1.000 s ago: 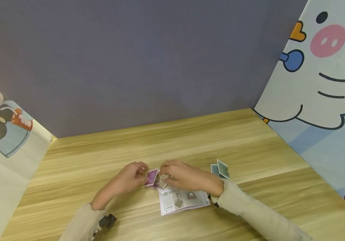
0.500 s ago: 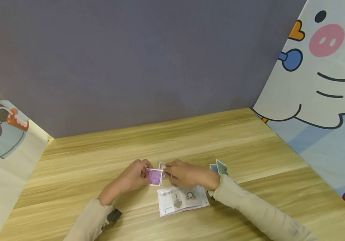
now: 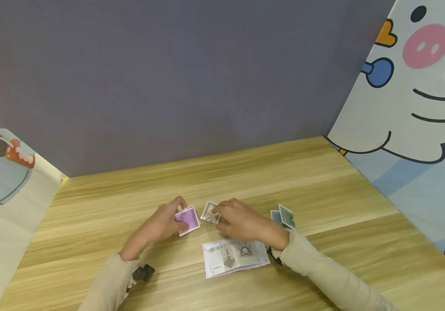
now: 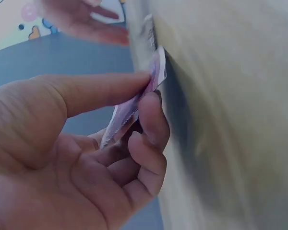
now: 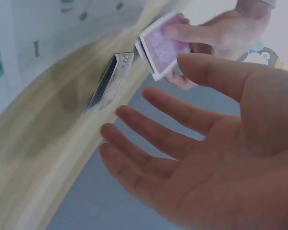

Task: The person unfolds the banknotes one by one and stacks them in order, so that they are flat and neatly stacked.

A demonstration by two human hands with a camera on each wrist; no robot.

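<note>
My left hand (image 3: 165, 222) pinches a folded purple banknote (image 3: 189, 219) between thumb and fingers. In the left wrist view the folded note (image 4: 129, 111) shows edge-on, its layers slightly spread. A small folded brownish banknote (image 3: 209, 212) lies on the table just right of it. My right hand (image 3: 241, 221) hovers over that note's right side. From the right wrist view its fingers are spread and hold nothing, with the folded brownish note (image 5: 113, 81) on the table beyond the fingertips.
Nearer the body lies a flat pale banknote (image 3: 218, 261) with a cartoon print, over a lilac sheet. A folded green banknote (image 3: 287, 217) stands half open behind the right wrist. A grey panel (image 3: 191, 86) closes off the table's (image 3: 129, 190) far edge.
My left hand has drawn the purple banknote left, apart from the brownish one. The brownish note now lies separately near my right fingers, which have loosened.
</note>
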